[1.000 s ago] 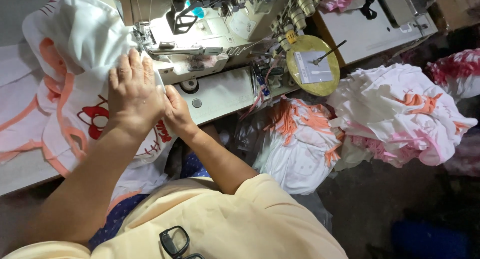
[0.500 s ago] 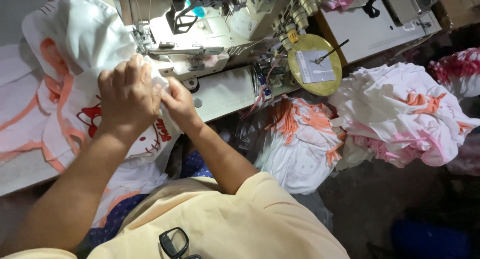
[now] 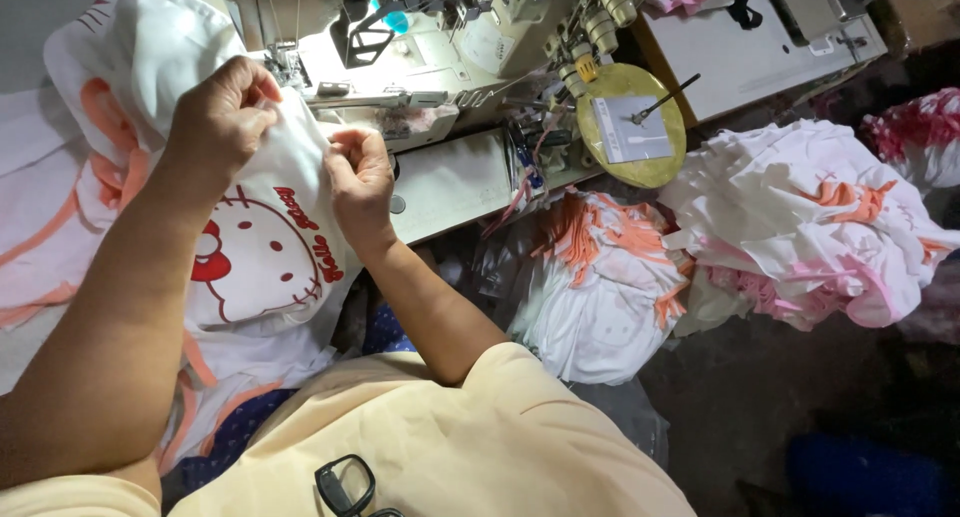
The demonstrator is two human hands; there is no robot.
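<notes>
Both hands pinch one white garment (image 3: 262,239) beside the sewing machine (image 3: 400,47): left hand (image 3: 222,117) fingers curled tight, right hand (image 3: 358,173) likewise.

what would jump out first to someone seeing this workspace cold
Probably the two hands at upper left: the left hand and right hand pinch a white garment with a red cartoon print just in front of the lit sewing machine. Next, the heaps of white, orange and pink fabric piled at right, beside a round yellow plate.
</notes>
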